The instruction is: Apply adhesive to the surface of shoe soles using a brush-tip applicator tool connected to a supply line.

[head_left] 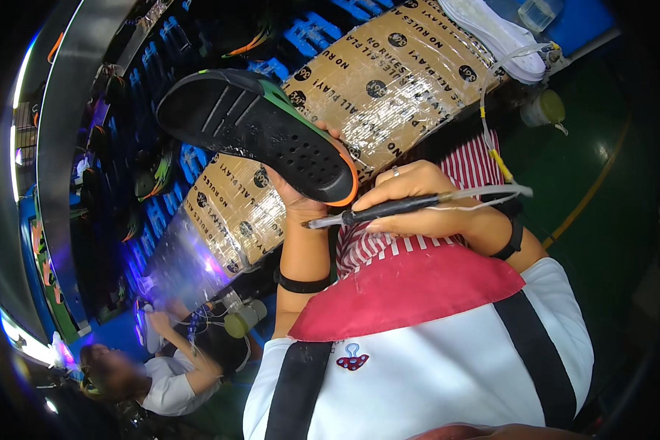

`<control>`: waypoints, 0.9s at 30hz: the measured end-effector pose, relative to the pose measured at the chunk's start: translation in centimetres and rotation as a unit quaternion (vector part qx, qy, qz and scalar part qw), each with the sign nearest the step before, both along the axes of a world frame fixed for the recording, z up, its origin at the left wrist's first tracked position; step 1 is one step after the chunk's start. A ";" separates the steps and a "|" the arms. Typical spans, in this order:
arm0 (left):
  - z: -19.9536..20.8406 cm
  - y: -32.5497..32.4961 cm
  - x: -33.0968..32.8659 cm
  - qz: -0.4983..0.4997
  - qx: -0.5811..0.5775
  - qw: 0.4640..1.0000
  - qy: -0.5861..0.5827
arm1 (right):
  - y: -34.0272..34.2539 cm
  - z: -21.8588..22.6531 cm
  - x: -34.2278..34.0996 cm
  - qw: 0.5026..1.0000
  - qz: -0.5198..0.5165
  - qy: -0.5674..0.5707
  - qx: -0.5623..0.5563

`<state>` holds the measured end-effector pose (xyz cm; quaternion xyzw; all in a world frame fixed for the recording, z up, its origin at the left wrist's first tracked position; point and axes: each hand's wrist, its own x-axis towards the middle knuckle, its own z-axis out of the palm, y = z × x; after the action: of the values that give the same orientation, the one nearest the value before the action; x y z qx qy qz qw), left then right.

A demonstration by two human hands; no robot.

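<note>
My left hand [289, 193] is closed round the heel end of a shoe sole [260, 136], from underneath. The sole is black, with a row of holes and raised bars on the face turned up, and its edge runs green and orange. My right hand [411, 189] grips a tube-fed brush [392, 210] with a black handle. Its bristly tip points left, over my left wrist and apart from the sole. A thin clear tube [484, 192] runs from the brush's back end.
A bench covered in printed brown wrap [389, 73] runs diagonally beneath the sole. Beyond it, blue holders [312, 33] carry dark soles. White soles [502, 37] lie at the upper right, near a hanging lidded cup [543, 108]. A co-worker [180, 374] works at the lower left.
</note>
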<state>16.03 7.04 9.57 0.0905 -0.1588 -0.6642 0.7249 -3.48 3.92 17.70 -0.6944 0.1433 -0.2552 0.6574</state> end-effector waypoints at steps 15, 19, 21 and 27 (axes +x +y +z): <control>-0.2 0.5 3.3 -0.072 0.072 0.987 -0.128 | 0.6 -1.9 0.1 0.975 -0.074 -0.027 -0.207; 0.6 0.9 3.9 -0.067 0.122 0.978 -0.153 | -0.4 -0.7 -1.1 0.993 0.011 -0.018 -0.120; 1.6 0.5 3.6 -0.090 0.103 0.983 -0.118 | -0.3 -1.1 -0.7 0.984 -0.048 -0.005 -0.169; 4.6 -0.5 3.0 -0.104 0.155 0.925 -0.332 | -0.4 -1.7 -1.0 0.973 -0.009 0.004 -0.230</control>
<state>18.98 6.53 14.17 0.3999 -0.2936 -0.6840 0.5348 -4.50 3.56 16.01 -0.8268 0.0895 -0.2842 0.4770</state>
